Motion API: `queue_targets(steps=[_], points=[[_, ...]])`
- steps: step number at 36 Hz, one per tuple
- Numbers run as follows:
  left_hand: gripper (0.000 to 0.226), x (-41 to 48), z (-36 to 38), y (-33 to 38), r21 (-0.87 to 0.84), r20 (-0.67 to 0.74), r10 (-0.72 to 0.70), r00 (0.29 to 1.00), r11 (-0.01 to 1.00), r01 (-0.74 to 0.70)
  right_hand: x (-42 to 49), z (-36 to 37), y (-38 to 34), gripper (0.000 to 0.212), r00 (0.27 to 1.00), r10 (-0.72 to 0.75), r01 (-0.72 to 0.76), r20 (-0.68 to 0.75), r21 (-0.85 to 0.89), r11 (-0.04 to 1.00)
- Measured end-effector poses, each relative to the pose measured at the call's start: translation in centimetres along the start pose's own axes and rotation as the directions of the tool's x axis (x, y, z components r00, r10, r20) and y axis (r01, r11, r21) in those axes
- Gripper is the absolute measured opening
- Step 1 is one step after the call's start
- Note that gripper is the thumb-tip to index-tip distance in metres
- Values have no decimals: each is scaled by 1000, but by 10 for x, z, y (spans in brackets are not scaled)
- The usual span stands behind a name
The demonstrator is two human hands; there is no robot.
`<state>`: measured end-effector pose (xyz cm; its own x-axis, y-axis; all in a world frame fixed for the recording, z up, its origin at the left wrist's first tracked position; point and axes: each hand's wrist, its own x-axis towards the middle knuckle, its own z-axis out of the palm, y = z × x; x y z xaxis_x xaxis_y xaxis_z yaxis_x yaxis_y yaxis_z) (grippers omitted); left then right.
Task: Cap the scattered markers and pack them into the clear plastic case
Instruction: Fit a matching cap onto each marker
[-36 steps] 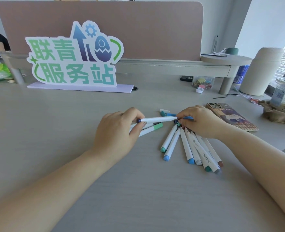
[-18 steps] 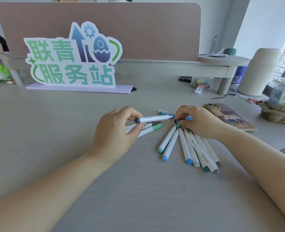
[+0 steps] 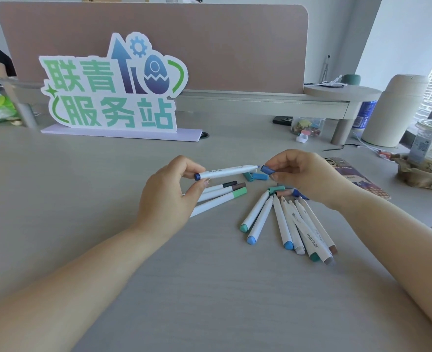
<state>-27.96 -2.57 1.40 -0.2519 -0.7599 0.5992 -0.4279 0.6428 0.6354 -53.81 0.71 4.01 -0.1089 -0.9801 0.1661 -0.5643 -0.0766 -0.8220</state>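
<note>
Several white-barrelled markers [image 3: 286, 224] lay fanned on the pale grey desk [image 3: 210, 288] beside the right forearm, and three more with black, brown and green caps [image 3: 222, 193] lay partly under the left hand [image 3: 169, 196]. That hand pinched a white marker with a dark blue end [image 3: 225, 172], while the right hand [image 3: 304, 176] pinched a dark blue cap [image 3: 267, 169] just off its bare tip. Beyond lay loose teal and blue caps [image 3: 255, 177], and farther back stood a green and blue cut-out sign [image 3: 113, 92].

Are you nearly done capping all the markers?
Not yet. Three white markers with black, brown and green caps look done. The left hand holds a white marker with a dark blue end; the right hand pinches its dark blue cap. The fanned uncapped markers wait; no case shows.
</note>
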Motion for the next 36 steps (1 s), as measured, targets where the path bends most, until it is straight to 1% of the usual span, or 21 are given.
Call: queue_targets(steps=[3,10,13,16,21,24,28,33,36], points=[[9,0,-1,0,-5,-5,-2,1000,1000,2,0,0,0,23,1000,-3,3,-2,28,1000],[10,1,-1,-1,-23,4,-8,1000,1000,8,-1,-2,0,21,999,-46,44,-22,-99,994],[10,1,-1,-2,-16,8,-3,1000,1000,3,-3,-1,-3,18,998,-57,56,-15,-57,997],[17,1,-1,0,-32,10,-11,1000,999,11,-5,0,-7,17,998,-60,61,7,-14,998],[14,0,0,4,-69,23,-12,1000,998,14,-4,3,-11,20,995,-101,102,20,-71,992],[17,0,-1,4,-90,10,-16,1000,996,16,-5,4,-11,20,995,-94,95,45,-34,995],[11,0,-2,3,-112,4,-74,997,991,74,-5,2,-13,19,994,-107,108,37,-24,994],[13,3,-3,2,-150,13,-77,997,986,78,-6,2,-14,22,992,-116,117,39,-25,993],[11,4,-4,2,-167,27,-97,995,981,100,-7,4,-15,19,993,-107,106,53,16,994]])
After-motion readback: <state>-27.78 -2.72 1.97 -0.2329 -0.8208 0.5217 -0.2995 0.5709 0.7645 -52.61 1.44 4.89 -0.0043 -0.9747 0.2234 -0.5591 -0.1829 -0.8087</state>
